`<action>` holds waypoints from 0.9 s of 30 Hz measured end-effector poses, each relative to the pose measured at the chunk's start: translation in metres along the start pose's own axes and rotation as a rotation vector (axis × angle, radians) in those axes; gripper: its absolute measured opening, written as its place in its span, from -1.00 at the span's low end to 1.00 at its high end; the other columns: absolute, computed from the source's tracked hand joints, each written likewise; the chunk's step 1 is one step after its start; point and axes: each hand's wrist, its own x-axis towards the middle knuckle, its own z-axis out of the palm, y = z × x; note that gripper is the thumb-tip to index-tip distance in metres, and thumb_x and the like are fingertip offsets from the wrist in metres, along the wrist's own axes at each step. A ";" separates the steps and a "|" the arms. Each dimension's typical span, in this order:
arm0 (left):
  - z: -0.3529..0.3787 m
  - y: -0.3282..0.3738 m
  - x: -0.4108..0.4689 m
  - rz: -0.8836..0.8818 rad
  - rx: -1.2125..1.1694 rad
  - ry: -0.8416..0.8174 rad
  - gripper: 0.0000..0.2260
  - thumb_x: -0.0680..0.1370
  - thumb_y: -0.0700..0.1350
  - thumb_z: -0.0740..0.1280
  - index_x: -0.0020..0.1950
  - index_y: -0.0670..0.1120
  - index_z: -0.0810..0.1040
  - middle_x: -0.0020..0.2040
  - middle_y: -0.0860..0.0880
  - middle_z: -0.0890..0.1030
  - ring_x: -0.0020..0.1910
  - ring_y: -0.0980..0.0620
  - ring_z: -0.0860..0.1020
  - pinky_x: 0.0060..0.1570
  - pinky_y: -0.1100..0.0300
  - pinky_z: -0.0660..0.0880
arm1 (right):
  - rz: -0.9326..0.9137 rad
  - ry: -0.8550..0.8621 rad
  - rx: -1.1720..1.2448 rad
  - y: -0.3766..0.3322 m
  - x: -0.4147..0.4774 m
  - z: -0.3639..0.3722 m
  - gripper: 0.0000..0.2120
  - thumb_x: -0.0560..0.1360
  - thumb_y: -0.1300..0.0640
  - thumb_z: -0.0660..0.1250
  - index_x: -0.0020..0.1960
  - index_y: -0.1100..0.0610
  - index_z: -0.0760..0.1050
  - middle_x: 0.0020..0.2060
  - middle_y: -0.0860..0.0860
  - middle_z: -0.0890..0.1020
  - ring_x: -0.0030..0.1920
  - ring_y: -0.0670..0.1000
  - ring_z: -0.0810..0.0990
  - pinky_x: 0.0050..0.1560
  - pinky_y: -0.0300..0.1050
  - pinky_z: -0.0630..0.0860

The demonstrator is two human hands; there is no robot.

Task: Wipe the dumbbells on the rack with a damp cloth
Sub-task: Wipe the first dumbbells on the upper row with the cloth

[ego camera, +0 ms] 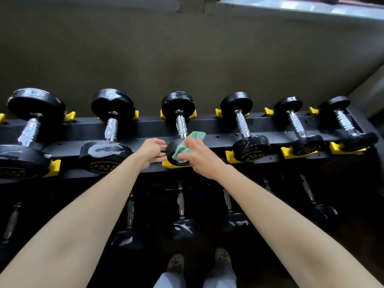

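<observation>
Top rack (145, 126): I judge two left dumbbells (106, 150) wiped wet, three right dumbbells (250, 146) pending; right hand (200, 156) clutches cloth (181, 151) against third dumbbell (181, 125) near head, left hand (150, 149) gripping it.

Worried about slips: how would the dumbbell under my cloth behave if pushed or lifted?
The dumbbell is probably heavy for its size: thick heads, steel handle. Round heads might roll, though the yellow cradle likely checks that. Wet sheen on the far head suggests slipperiness.
</observation>
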 end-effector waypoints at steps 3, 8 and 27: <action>0.006 0.004 0.002 0.032 0.107 0.042 -0.63 0.57 -0.41 -0.01 0.30 -0.22 0.41 0.15 -0.16 0.48 0.09 -0.13 0.51 0.05 0.05 0.50 | 0.015 0.011 -0.102 0.008 -0.014 0.004 -0.61 0.09 0.46 0.50 -0.18 0.12 0.62 -0.08 0.17 0.49 -0.26 0.16 0.48 -0.31 -0.06 0.54; 0.015 0.012 0.005 0.057 0.262 0.115 -0.68 0.54 -0.34 0.01 0.00 -0.08 0.51 0.16 -0.20 0.52 0.14 -0.17 0.51 -0.01 0.07 0.51 | 0.489 -0.106 0.072 0.038 -0.048 0.007 -0.71 0.50 0.38 0.19 0.16 0.22 0.55 0.01 0.11 0.27 0.04 0.12 0.31 0.02 -0.16 0.29; 0.081 0.048 -0.002 0.564 1.615 -0.081 -0.51 0.44 -0.04 0.39 0.30 -0.12 0.33 0.20 -0.09 0.40 0.18 -0.11 0.43 -0.07 0.08 0.43 | 1.190 0.419 2.101 0.074 -0.059 0.020 -0.73 0.55 0.31 0.10 0.18 0.15 0.47 0.01 0.13 0.60 -0.05 0.10 0.60 -0.03 -0.01 0.54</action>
